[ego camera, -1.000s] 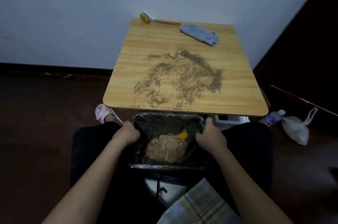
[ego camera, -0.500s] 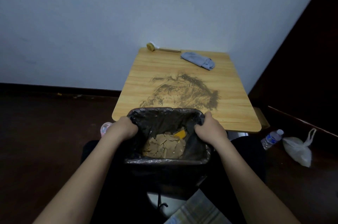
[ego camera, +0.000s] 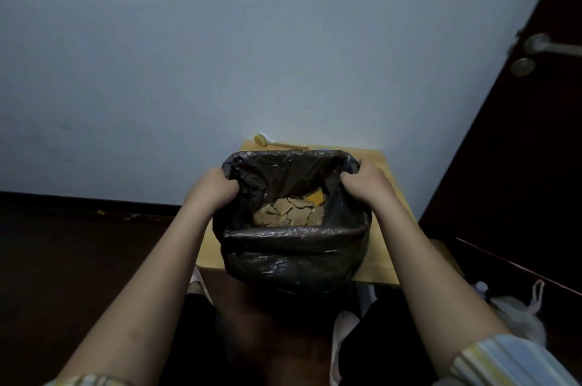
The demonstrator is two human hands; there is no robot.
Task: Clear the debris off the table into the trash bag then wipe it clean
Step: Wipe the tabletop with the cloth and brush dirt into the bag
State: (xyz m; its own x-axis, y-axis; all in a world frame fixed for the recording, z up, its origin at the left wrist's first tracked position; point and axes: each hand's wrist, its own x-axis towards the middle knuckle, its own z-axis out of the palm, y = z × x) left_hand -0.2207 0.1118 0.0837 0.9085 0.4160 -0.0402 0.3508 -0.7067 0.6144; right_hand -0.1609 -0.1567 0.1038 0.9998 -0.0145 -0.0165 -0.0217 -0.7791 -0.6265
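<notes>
The fingers of the left hand [ego camera: 217, 185] were curled tight on one side of the trash bag [ego camera: 296, 247] rim. The fingers of the right hand [ego camera: 367, 182] gripped the other side. The bag hung open over the bench [ego camera: 382, 255], hiding most of it, with broken brown bits [ego camera: 288, 215] inside. If one hand slipped, the thin bag could tip and spill the bits back out. It could also bump the little brush [ego camera: 261, 140] at the back edge.
</notes>
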